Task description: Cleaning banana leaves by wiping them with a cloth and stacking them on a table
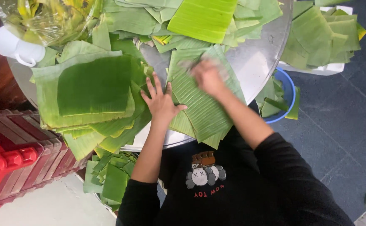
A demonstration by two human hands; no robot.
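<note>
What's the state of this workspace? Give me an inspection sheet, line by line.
Surface: round metal tray table, mostly covered in leaves.
Job's things: banana leaf piece lying flat under both hands.
Clutter: stack of cut leaves; white cup; plastic-wrapped leaves.
Hands: left hand flat, fingers spread, on the leaf; right hand blurred, on the leaf.
Cables: nothing seen.
Surroundings: blue basin with scraps; red crate; dark tiled floor.

A green ribbed banana leaf piece [195, 102] lies flat on the round metal tray [258, 58]; its edge overhangs.
</note>
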